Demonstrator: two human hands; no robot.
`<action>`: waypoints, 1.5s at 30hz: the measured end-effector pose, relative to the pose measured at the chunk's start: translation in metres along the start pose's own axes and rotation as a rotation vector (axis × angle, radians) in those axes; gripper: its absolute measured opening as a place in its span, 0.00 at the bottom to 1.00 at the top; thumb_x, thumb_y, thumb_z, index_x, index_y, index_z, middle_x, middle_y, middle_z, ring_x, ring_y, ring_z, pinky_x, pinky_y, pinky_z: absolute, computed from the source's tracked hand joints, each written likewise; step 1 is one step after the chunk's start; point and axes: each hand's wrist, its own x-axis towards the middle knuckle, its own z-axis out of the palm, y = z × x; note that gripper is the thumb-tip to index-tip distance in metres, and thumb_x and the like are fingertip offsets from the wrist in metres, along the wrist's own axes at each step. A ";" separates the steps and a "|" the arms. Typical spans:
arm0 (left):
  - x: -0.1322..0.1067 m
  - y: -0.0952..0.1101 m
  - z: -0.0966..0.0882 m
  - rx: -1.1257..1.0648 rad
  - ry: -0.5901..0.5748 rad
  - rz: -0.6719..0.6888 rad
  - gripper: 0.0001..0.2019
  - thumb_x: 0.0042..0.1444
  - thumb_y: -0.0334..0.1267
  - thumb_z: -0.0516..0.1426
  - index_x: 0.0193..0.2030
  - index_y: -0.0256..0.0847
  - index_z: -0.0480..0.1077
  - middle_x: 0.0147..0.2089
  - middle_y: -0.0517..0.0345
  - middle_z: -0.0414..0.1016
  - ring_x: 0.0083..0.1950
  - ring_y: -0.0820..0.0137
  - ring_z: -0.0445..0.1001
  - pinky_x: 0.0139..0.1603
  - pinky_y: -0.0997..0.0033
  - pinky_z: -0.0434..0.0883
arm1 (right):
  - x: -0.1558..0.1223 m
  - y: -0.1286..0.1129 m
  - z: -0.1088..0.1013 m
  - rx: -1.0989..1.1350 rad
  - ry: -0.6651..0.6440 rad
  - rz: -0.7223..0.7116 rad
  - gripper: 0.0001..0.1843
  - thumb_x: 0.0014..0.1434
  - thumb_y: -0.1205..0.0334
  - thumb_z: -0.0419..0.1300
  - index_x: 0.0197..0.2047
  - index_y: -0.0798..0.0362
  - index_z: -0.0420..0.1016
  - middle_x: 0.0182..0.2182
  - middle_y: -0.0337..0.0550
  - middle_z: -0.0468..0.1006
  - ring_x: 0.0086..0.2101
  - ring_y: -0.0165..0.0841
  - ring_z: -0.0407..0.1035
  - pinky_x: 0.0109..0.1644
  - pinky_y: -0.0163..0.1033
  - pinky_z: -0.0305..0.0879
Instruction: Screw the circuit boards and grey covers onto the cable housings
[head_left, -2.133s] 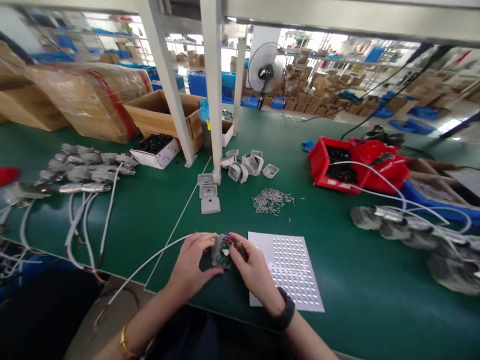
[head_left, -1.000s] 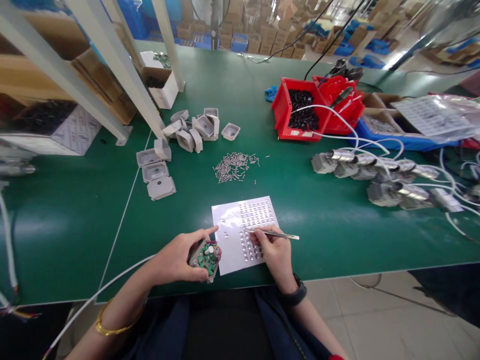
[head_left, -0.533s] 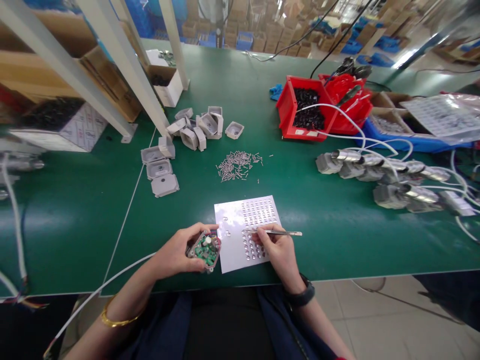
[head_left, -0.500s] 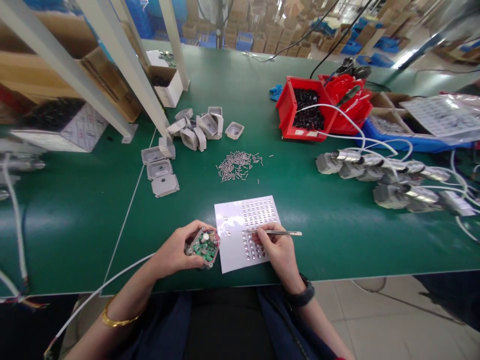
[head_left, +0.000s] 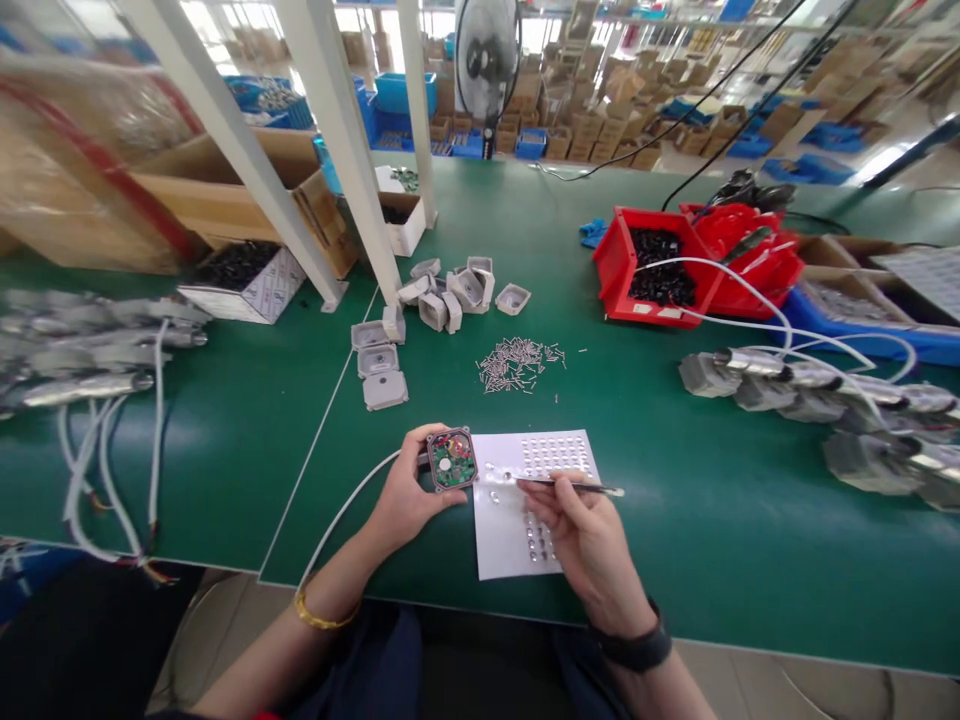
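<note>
Housing (head_left: 451, 459), small and grey with a green circuit board exposed on its open face, is gripped in the left hand (head_left: 409, 495), fingers clenched round its lower and left edges, face tilted toward the camera. It is held just above the desk (head_left: 712, 530) at the upper left corner of the white sheet (head_left: 517, 500). A white cable (head_left: 337, 520) runs from the housing down past the left wrist and over the near desk edge.

Right hand (head_left: 589, 535) pinches a pair of metal tweezers (head_left: 574, 486) between thumb and forefinger. The tweezers lie nearly level over the sheet, tips pointing left toward the housing; whether the tips carry anything cannot be told. The sheet lies flat on the desk and bears rows of small shiny dots, the upper right rows full, the left part mostly bare.

Beyond the sheet lies a scatter of small metal pins (head_left: 517, 362). Left of the pins, three grey lids (head_left: 379, 360) lie in a row, with a heap of empty grey housings (head_left: 457, 290) behind. A red bin (head_left: 656, 280) of black parts stands well to the right.
</note>
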 end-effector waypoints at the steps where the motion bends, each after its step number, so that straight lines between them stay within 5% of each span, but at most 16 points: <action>1: -0.001 -0.001 0.001 -0.003 0.008 0.007 0.36 0.42 0.43 0.69 0.56 0.42 0.57 0.57 0.48 0.62 0.57 0.57 0.65 0.58 0.58 0.65 | 0.002 0.002 0.011 0.022 -0.039 0.017 0.17 0.47 0.55 0.73 0.33 0.54 0.71 0.34 0.49 0.80 0.38 0.40 0.75 0.41 0.38 0.74; 8: -0.003 -0.004 0.001 0.013 0.026 -0.001 0.37 0.41 0.40 0.69 0.57 0.44 0.57 0.57 0.50 0.64 0.57 0.57 0.66 0.59 0.57 0.66 | 0.011 0.014 0.059 -0.040 -0.105 -0.057 0.18 0.45 0.54 0.73 0.29 0.54 0.71 0.30 0.45 0.79 0.37 0.40 0.74 0.46 0.43 0.71; 40: -0.004 -0.007 0.005 0.020 0.069 -0.010 0.39 0.42 0.41 0.70 0.59 0.47 0.57 0.59 0.52 0.63 0.59 0.58 0.64 0.61 0.57 0.62 | 0.012 0.010 0.065 -0.178 -0.123 -0.125 0.14 0.50 0.56 0.70 0.32 0.57 0.73 0.34 0.48 0.79 0.36 0.37 0.74 0.39 0.36 0.70; 45: -0.005 -0.004 0.008 -0.007 0.125 0.075 0.43 0.44 0.41 0.68 0.63 0.50 0.50 0.63 0.49 0.57 0.61 0.58 0.62 0.60 0.57 0.63 | 0.012 0.010 0.065 -0.193 -0.135 -0.153 0.13 0.52 0.56 0.69 0.32 0.57 0.73 0.33 0.47 0.79 0.36 0.36 0.74 0.41 0.36 0.70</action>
